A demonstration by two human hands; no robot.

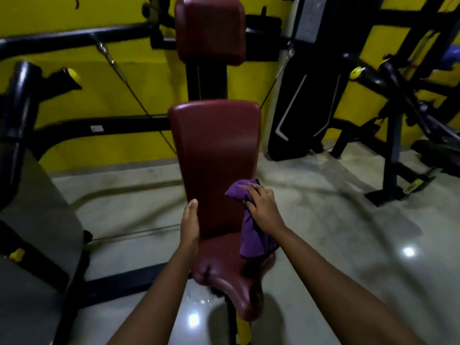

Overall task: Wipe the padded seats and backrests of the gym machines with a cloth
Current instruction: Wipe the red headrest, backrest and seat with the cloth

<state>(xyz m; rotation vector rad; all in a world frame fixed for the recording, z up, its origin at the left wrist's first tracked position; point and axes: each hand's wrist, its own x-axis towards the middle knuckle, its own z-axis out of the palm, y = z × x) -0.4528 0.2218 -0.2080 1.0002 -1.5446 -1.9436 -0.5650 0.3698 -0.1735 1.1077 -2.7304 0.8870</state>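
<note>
- Fingers [254, 189] of the right hand [262, 207] curl over a bunched purple cloth [251, 235] and hold it against the lower right edge of the backrest, with a fold of it showing between two of them.
- From under that hand the purple cloth hangs down, and its loose end lies on the right side of the seat [224, 267].
- Maroon and glossy, the backrest [216, 150] stands upright and narrows towards the seat, which is of the same padding and dips to a saddle-like nose at the front.
- At the backrest's lower left edge the left hand [190, 220] rests edge-on, holding nothing, and what shows of its fingers is straight.
- Above the backrest a separate maroon upper pad [210, 28] sits on the black post [209, 83].
- Black frame bars [74, 37] and thin cables [117, 68] run behind the pads, against a yellow wall [112, 95].
- Further black machines stand to the right on the shiny grey floor [336, 232].
</note>
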